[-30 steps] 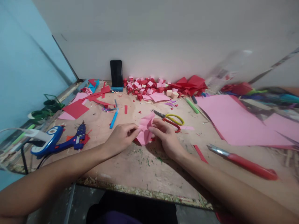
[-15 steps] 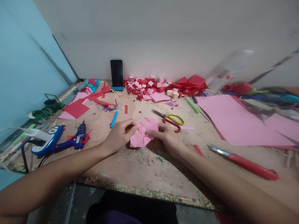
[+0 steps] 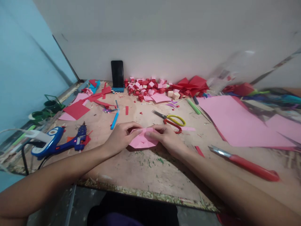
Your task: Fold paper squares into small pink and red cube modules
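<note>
A creased piece of pink paper (image 3: 144,142) is held between my two hands, just above the table. My left hand (image 3: 122,135) pinches its left side, thumb on top and fingers curled behind. On the right side my right hand (image 3: 167,137) grips it the same way, with the thumb pressed on the folded middle. Behind the right hand lie scissors (image 3: 170,120) with one yellow and one red handle. A blue pen-like tool (image 3: 115,119) rests beyond the left hand.
A blue glue gun (image 3: 78,139) lies left beside a power strip (image 3: 48,142). The red-handled knife (image 3: 249,166) is at right, near large pink sheets (image 3: 235,121). Small pink and red paper cubes (image 3: 147,88) are heaped at the back by a phone (image 3: 117,73).
The pink paper has tilted and been drawn flatter and wider, its upper part lowered behind the fingers. Both thumbs have moved closer together on it. Other things stay put.
</note>
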